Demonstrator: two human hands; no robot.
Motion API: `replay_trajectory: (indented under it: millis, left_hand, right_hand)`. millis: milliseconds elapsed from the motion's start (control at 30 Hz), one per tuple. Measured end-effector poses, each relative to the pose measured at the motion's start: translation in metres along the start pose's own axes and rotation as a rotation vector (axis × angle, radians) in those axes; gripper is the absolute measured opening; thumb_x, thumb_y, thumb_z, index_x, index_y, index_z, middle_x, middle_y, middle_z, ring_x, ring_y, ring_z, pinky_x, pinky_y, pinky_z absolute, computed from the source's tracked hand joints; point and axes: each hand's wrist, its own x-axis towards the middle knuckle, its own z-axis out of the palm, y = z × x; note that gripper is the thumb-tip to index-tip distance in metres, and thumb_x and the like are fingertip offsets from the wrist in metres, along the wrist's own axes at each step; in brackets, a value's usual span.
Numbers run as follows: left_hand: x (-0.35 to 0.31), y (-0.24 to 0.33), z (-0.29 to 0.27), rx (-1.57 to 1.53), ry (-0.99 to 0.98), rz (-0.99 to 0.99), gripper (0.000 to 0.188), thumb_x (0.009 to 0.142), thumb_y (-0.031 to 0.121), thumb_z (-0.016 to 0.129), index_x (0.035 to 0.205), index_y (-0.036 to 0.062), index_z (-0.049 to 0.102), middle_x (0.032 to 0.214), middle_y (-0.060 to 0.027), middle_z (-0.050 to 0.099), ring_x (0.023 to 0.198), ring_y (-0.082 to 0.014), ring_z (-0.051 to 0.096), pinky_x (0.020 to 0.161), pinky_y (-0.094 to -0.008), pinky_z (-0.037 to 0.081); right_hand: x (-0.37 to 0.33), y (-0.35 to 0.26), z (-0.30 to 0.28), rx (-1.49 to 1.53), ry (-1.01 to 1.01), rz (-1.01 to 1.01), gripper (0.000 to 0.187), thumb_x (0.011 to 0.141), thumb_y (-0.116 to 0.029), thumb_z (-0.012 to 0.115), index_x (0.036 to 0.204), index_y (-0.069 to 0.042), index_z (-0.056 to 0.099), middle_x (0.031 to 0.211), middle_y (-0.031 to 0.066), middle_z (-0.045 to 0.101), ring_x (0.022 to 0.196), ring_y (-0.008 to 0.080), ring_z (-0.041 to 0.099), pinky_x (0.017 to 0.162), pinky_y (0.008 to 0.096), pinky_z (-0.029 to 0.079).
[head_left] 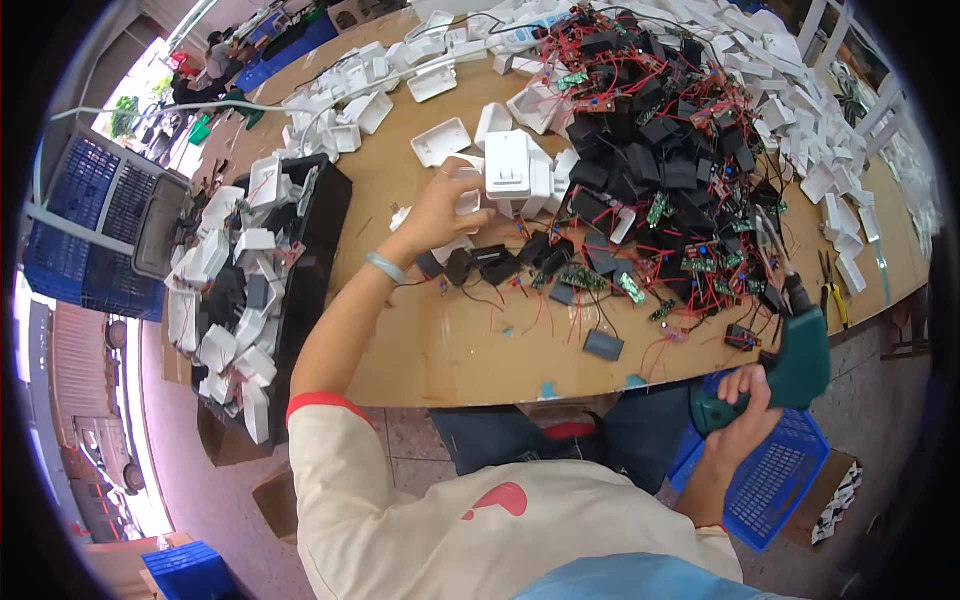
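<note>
My left hand [440,208] is on the cardboard-covered table, its thumb and fingers curled round a small white plastic casing [468,201]. Right beside those fingers stands a white plug-in adapter housing [508,165], two pins showing on its face, with more white housings against it. In my right hand [745,412], near the table's front right edge, is a green power screwdriver [803,350]. Its bit points up toward the heap. Black boxes with red wires and green circuit boards make up a large heap [650,150] right of the left hand.
White casing shells [805,130] pile up along the far and right sides. A black bin [325,215] full of white shells stands at left. Yellow-handled pliers [833,290] lie near the right edge. A blue crate [770,500] sits below on the floor. Other people [215,65] are far off.
</note>
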Motion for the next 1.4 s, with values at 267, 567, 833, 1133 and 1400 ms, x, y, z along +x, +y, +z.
replay_trajectory:
  millis: [267, 567, 833, 1133, 1400]
  left_hand:
    - [-0.039, 0.075, -0.032, 0.165, 0.692, -0.104, 0.053, 0.082, 0.022, 0.081, 0.127, 0.0047, 0.059, 0.123, -0.0204, 0.054, 0.118, -0.0357, 0.051, 0.1, -0.0459, 0.044]
    - [-0.116, 0.157, 0.067, 0.336, 0.161, 0.194, 0.065, 0.074, 0.013, 0.077, 0.131, -0.0014, 0.05, 0.122, -0.0179, 0.056, 0.116, -0.0357, 0.055, 0.097, -0.0437, 0.048]
    - [-0.117, 0.151, 0.099, 0.509, 0.138, 0.296, 0.075, 0.077, 0.022, 0.077, 0.143, 0.0018, 0.048, 0.137, -0.0161, 0.055, 0.123, -0.0326, 0.057, 0.099, -0.041, 0.048]
    - [-0.17, 0.135, 0.102, -0.29, 1.049, -0.366, 0.044, 0.092, 0.018, 0.076, 0.124, -0.0016, 0.055, 0.129, -0.016, 0.057, 0.117, -0.0218, 0.057, 0.096, -0.0332, 0.048]
    - [-0.113, 0.105, 0.076, -0.764, 1.016, -0.334, 0.03, 0.102, 0.017, 0.064, 0.121, -0.006, 0.066, 0.102, -0.0089, 0.071, 0.09, -0.0094, 0.064, 0.082, -0.0234, 0.051]
  right_hand:
    - [-0.032, 0.002, 0.017, 0.049, -0.152, 0.152, 0.036, 0.096, -0.006, 0.056, 0.13, 0.002, 0.049, 0.075, 0.0052, 0.045, 0.059, 0.0133, 0.046, 0.054, 0.0291, 0.043]
    - [-0.06, 0.01, 0.007, -0.069, -0.312, 0.223, 0.036, 0.094, -0.002, 0.056, 0.128, 0.003, 0.048, 0.071, 0.0054, 0.045, 0.056, 0.0129, 0.046, 0.053, 0.0285, 0.043]
    - [-0.074, 0.005, -0.002, -0.047, -0.197, 0.198, 0.038, 0.094, -0.004, 0.057, 0.13, 0.003, 0.047, 0.073, 0.0048, 0.046, 0.057, 0.0117, 0.044, 0.054, 0.028, 0.041]
    - [-0.073, 0.008, 0.008, -0.064, -0.228, 0.2, 0.038, 0.094, -0.006, 0.057, 0.13, 0.003, 0.046, 0.072, 0.0045, 0.045, 0.056, 0.0117, 0.044, 0.054, 0.0278, 0.041]
    - [-0.087, 0.009, 0.019, -0.113, -0.335, 0.226, 0.037, 0.094, -0.006, 0.056, 0.128, 0.003, 0.046, 0.072, 0.0054, 0.046, 0.055, 0.0125, 0.045, 0.053, 0.0287, 0.042]
